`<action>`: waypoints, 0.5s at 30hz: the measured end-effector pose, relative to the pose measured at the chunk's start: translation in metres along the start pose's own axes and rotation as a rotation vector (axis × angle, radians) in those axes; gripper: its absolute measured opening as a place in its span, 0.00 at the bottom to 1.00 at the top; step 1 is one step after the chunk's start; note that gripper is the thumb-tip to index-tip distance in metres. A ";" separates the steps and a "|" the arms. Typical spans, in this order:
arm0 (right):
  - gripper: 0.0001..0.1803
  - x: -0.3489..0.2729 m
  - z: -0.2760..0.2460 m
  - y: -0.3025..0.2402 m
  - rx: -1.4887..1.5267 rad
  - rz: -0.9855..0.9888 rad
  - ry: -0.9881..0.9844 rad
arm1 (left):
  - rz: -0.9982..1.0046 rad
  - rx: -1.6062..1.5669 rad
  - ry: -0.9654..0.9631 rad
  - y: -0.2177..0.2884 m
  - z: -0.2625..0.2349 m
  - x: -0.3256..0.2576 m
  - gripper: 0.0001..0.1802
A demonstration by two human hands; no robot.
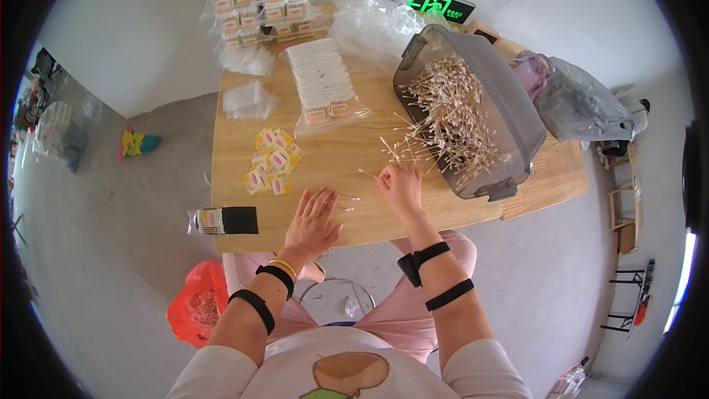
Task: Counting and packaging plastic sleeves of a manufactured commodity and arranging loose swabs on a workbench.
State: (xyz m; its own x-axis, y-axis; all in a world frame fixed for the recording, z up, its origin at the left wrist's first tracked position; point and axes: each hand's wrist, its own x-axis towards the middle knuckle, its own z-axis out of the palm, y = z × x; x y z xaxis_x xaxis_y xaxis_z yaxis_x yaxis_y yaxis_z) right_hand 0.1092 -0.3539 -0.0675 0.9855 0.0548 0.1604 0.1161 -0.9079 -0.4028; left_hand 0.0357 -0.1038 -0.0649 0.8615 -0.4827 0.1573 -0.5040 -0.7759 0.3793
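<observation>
My left hand (313, 220) lies flat on the wooden table (377, 227), fingers stretched out. A few loose cotton swabs (346, 208) stick out beside its fingers; whether more lie under the palm is hidden. Fingertips pinched together, my right hand (402, 191) holds a cotton swab (366, 173) whose tip points left. Just beyond that hand, a grey plastic bin (513, 122) is tipped toward me. Its heap of cotton swabs (452, 111) spills over the edge onto the tabletop. Yellow-and-white printed cards (275, 162) lie in a loose pile left of my hands.
A clear bag of packed swabs (322, 77) lies behind the cards, near empty clear bags (249, 99). Stacked packs (288, 9) stand at the back left. A small black-ended pack (235, 220) sits at the left edge. On the floor is a red bag (198, 304).
</observation>
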 end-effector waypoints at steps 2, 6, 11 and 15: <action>0.05 -0.010 0.000 0.002 0.005 -0.022 0.052 | -0.001 -0.005 -0.002 0.000 0.000 0.000 0.40; 0.06 -0.023 0.001 0.003 0.189 0.054 0.093 | 0.003 -0.013 -0.005 0.001 -0.002 0.001 0.40; 0.08 -0.037 -0.008 0.007 0.138 0.191 0.115 | 0.004 0.008 -0.005 0.000 -0.003 0.001 0.39; 0.09 -0.045 -0.007 0.016 0.218 0.171 0.111 | 0.001 0.001 -0.023 0.001 -0.002 0.001 0.39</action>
State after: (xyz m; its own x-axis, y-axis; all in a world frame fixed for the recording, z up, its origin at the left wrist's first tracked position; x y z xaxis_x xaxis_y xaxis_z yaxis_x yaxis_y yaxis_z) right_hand 0.0662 -0.3740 -0.0745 0.9749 -0.1482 0.1660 -0.0153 -0.7888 -0.6144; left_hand 0.0364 -0.1037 -0.0623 0.8591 -0.4932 0.1364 -0.5053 -0.7756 0.3784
